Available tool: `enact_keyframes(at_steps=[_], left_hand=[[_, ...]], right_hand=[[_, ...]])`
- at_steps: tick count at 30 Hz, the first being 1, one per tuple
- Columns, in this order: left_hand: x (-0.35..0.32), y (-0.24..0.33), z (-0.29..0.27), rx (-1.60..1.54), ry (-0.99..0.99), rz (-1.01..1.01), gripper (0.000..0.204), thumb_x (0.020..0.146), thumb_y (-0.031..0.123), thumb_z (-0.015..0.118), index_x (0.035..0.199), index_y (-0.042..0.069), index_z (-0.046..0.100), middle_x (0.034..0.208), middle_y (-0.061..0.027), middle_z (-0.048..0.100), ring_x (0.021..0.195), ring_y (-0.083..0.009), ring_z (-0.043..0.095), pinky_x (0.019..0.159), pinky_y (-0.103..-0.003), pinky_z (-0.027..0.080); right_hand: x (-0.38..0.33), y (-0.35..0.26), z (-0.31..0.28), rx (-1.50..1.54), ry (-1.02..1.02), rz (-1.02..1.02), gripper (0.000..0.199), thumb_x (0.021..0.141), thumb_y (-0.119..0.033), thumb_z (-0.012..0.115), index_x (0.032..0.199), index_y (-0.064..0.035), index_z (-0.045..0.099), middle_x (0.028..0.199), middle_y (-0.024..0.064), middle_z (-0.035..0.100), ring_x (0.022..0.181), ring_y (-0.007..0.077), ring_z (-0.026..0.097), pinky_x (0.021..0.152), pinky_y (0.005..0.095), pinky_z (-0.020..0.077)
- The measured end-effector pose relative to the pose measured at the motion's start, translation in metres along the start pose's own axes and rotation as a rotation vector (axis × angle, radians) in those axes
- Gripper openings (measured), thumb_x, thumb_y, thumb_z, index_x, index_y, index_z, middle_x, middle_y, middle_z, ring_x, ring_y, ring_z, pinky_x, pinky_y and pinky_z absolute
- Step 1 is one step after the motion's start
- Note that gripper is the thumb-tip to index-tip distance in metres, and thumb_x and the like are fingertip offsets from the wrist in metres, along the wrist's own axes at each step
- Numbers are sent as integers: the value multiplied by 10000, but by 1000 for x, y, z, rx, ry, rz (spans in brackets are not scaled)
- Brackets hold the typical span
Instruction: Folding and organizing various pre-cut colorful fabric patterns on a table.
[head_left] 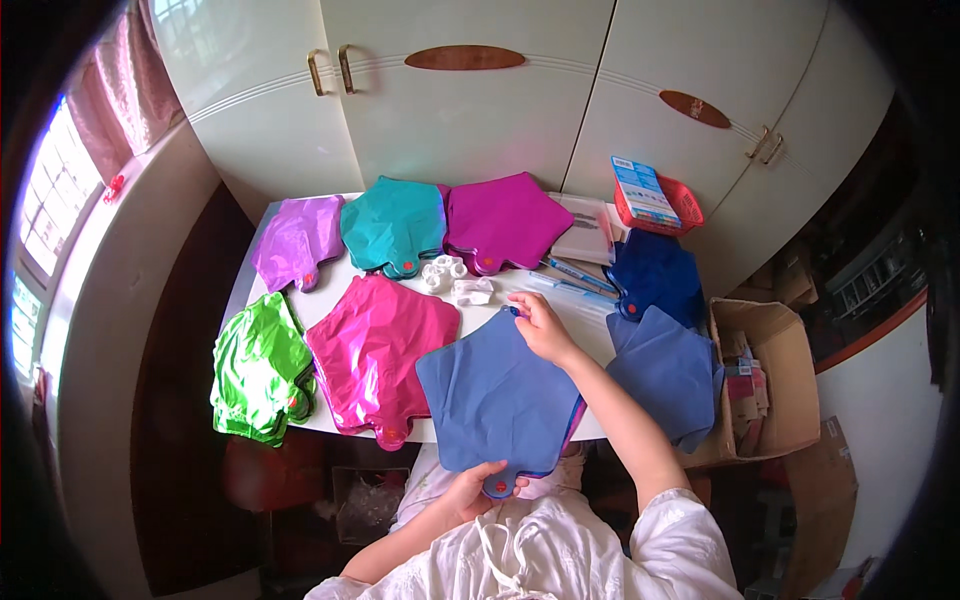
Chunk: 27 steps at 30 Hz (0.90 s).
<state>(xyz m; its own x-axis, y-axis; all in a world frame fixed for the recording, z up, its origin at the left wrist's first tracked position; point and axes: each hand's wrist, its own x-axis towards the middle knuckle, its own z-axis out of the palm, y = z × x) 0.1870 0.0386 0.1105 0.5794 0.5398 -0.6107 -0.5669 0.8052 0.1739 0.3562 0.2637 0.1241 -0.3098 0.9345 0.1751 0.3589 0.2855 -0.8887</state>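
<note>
A flat blue star-shaped foil balloon (500,395) lies across the near edge of the white table (330,305). My left hand (475,488) pinches its neck at the bottom, just off the table edge. My right hand (542,325) grips its top point, fingers closed on the foil. To the left lie a pink foil balloon (372,350) and a green stack (258,370). Behind are purple (295,240), teal (395,225) and magenta (502,222) balloons.
Two more blue balloons (660,330) sit at the table's right. White plastic pieces (452,280) and blue sticks (575,275) lie mid-table. A red basket with a box (655,200) stands at the back right, an open cardboard box (765,385) beside the table, white cupboards (470,110) behind.
</note>
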Motion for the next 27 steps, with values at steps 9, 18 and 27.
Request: enact_keyframes(at_steps=[9,18,27], left_hand=[[11,-15,-24,724,116,453,145,901,76,509,1017,-5,540,857,-109,621,722,-203,617,690,-323,511],[-12,-7,-10,179,88,138,319,883,68,500,1154,-85,427,993,-203,597,865,-276,637,763,-373,528],[-7,-2,-10,53,-52,-138,393,915,260,466,1066,-102,491,990,-193,609,935,-281,617,824,-378,523]], right_hand=[[17,-11,2,-501,-196,-258,249,854,-306,538,985,-132,657,1081,69,593,1086,279,476,946,409,364],[31,-31,-21,-561,-358,266,327,858,-329,546,845,-16,641,789,140,648,766,292,610,727,382,465],[38,-29,-17,-523,-339,415,306,821,-339,573,769,-45,644,681,120,645,595,203,631,602,336,497]])
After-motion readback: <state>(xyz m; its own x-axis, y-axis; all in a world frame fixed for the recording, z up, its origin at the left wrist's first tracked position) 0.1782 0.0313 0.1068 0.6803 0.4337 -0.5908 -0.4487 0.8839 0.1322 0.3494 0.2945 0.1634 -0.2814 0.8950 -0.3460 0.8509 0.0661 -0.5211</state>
